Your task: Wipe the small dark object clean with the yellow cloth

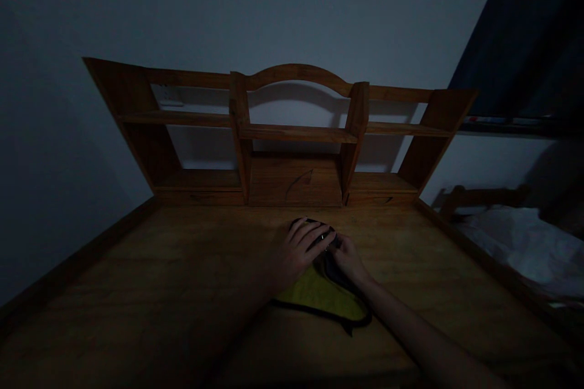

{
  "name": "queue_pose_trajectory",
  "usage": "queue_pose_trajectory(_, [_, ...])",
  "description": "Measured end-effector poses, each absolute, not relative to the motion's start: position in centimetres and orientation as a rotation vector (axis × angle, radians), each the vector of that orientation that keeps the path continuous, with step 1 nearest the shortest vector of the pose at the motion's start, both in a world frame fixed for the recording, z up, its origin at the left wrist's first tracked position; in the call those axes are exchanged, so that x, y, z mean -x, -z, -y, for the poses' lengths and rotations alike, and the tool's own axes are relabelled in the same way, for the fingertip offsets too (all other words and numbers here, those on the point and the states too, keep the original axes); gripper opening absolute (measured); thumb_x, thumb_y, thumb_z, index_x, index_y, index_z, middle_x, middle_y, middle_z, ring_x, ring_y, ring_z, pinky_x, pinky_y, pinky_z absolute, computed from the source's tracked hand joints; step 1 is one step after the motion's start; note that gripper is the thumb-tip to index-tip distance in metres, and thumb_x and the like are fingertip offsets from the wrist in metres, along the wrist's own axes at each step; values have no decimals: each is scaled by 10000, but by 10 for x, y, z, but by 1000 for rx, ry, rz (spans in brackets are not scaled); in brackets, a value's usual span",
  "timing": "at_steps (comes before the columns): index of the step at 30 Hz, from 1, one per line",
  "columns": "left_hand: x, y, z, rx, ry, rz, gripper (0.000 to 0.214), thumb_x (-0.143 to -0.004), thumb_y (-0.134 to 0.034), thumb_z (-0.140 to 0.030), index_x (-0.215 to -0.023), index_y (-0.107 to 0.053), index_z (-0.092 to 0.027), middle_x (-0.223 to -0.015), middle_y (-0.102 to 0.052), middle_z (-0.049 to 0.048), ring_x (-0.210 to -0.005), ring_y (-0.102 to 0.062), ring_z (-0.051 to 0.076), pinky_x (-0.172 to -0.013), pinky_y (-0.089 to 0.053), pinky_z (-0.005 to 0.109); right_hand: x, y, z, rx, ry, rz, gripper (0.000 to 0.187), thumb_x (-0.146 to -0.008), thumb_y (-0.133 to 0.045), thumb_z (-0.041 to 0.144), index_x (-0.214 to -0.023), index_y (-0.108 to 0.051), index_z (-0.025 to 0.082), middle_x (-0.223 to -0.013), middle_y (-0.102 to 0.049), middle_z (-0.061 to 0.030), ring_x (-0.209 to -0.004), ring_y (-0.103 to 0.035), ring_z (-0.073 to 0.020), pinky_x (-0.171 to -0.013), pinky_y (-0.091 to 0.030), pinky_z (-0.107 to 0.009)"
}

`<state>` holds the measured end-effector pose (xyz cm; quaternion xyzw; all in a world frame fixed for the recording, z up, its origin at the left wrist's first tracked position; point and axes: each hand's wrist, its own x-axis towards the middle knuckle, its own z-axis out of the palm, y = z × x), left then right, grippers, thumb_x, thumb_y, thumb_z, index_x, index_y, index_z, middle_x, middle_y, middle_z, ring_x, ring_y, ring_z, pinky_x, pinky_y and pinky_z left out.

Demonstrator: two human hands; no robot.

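Both my hands rest on a small dark and yellow fabric item [319, 296], perhaps a pouch or garment, lying on the wooden desk [173, 292]. My left hand [298, 252] lies over its dark upper part with fingers stretched forward, a ring on one finger. My right hand [347, 258] has its fingers curled on the dark fabric beside the left hand. The room is dim, so the item's exact shape is hard to read.
A wooden hutch with shelves [292, 134] stands at the back of the desk against a pale wall. Raised wooden rails run along the desk's left and right sides. To the right lie white bedding [520, 249] and a wooden bed frame.
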<state>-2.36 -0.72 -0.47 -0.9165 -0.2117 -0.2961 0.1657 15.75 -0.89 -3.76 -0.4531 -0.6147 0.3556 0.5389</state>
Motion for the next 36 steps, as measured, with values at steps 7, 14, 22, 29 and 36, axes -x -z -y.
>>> queue_pose_trajectory(7, [23, 5, 8, 2522, 818, 565, 537, -947, -370, -141, -1476, -275, -142, -1458, -341, 114, -1393, -246, 225, -1173, -191, 454, -162, 32, 14, 1193, -682, 1509, 280, -850, -533, 349, -864, -651, 95, -843, -655, -66, -804, -591, -204, -722, -453, -287])
queue_pose_trajectory(14, [25, 2, 12, 2519, 888, 608, 592, -918, -488, -238, -1467, -288, -141, -1438, -355, 128, -1368, -282, 239, -1166, -205, 458, -163, 29, 19, 1195, -521, 1647, 347, -927, -458, 395, -1056, -647, 133, -976, -669, -77, -897, -628, -212, -777, -465, -289])
queue_pose_trajectory(22, [25, 1, 11, 2568, 1030, 721, 742, -835, -625, -315, -1467, -269, -158, -1414, -362, 106, -1340, -303, 228, -1175, -193, 448, -159, 27, 20, 1195, -568, 1632, 331, -906, -501, 377, -1086, -622, 127, -930, -655, -53, -835, -625, -179, -727, -473, -255])
queue_pose_trajectory(29, [27, 0, 10, 2570, 1018, 734, 769, -812, -652, -354, -1458, -283, -161, -1389, -385, 110, -1314, -334, 240, -1168, -195, 455, -156, 32, 21, 1163, -570, 1671, 309, -909, -435, 257, -1134, -570, 95, -1003, -636, -79, -909, -605, -178, -810, -458, -264])
queue_pose_trajectory(36, [26, 3, 8, 2560, 1186, 859, 768, -787, -679, -361, -1435, -304, -188, -1381, -408, 85, -1304, -349, 221, -1171, -204, 426, -157, 25, 20, 1136, -606, 1609, 343, -926, -468, 394, -1002, -638, 105, -895, -644, -61, -803, -589, -164, -707, -444, -238])
